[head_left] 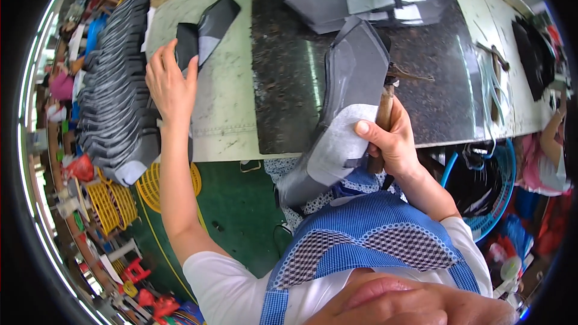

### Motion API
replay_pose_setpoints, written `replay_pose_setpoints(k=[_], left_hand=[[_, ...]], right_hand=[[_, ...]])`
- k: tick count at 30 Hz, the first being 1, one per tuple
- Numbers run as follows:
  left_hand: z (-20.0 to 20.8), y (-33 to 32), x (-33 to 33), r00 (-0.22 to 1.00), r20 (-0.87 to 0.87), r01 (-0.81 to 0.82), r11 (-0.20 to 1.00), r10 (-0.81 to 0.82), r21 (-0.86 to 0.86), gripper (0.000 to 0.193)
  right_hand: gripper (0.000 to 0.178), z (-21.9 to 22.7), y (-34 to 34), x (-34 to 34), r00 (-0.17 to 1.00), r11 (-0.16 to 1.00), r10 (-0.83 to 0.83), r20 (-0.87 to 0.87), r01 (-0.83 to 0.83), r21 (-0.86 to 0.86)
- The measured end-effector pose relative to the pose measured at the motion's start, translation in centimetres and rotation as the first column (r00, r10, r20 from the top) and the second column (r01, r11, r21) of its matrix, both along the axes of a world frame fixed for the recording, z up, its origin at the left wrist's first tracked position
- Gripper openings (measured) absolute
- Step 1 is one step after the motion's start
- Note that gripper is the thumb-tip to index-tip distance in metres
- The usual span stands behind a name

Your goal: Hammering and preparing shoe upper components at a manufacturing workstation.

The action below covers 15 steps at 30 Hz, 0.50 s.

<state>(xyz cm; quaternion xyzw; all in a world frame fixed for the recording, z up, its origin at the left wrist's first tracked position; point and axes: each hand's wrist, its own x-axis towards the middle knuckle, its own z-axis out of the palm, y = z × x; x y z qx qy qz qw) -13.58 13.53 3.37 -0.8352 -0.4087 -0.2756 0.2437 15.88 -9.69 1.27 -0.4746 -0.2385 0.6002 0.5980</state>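
Note:
In my right hand (391, 141) are a wooden-handled hammer (383, 117) and a long, dark grey leather-like piece (355, 63), which looks like part of a boot upper. My thumb presses on the pale patch at its lower part. The hammer's metal head points up and to the right. Over at the left of the table, my left hand (171, 81) has its fingers apart at a folded black and grey piece (208, 33). It seems to touch the edge of that piece, but the palm side is hidden.
Behind the dark stone slab (283, 84) lies a pile of similar grey pieces (325, 3). A long overlapped row of them (114, 84) stands left of the table. Another hammer (495, 78) and pale strips lie at the right. Below are a blue basket (509, 174) and yellow baskets (114, 207).

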Motion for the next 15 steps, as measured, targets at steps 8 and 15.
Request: replay_pose_setpoints(k=[8,15], left_hand=[[0.5,-11.9,17.8,0.636,0.764,0.770,0.160,-0.111,-0.617,0.039],[-1.5,-6.6,19.4,0.729,0.571,0.538,-0.199,-0.377,-0.819,0.044]], right_hand=[[0.048,-0.4,-3.1,-0.2,0.944,0.970,-0.233,0.232,0.242,-0.012],[0.023,-0.5,-4.2,6.9,0.845,0.916,-0.399,0.356,0.354,0.186]])
